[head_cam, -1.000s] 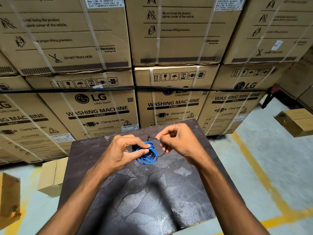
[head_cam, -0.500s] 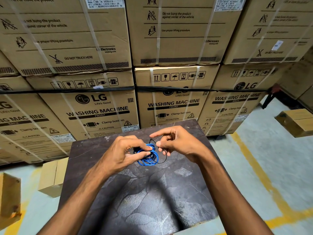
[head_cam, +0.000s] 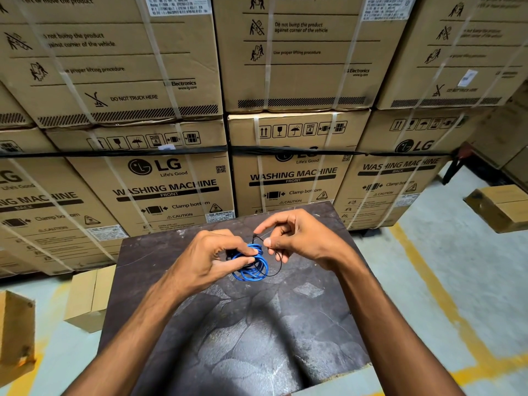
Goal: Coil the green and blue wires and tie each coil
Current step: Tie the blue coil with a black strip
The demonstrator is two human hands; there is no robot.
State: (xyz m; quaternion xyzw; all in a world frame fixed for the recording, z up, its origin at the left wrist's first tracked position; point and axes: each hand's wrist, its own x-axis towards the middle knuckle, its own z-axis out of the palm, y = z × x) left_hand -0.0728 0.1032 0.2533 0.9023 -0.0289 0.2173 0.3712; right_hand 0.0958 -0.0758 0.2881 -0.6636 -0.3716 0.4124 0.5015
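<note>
I see the left hand (head_cam: 208,261) pinching the blue wire coil (head_cam: 251,267) — thumb across its top. Just beside it, the right hand (head_cam: 303,238) nips a thin black tie (head_cam: 278,265) between narrow fingertips.

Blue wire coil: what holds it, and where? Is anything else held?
The left hand pinches the blue wire coil at its upper left edge. The right hand pinches a thin black tie near its top end.

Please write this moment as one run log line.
step: tying blue coil | left hand: pinches coil | right hand: holds black tie | green wire: not visible | surface: dark table
</note>
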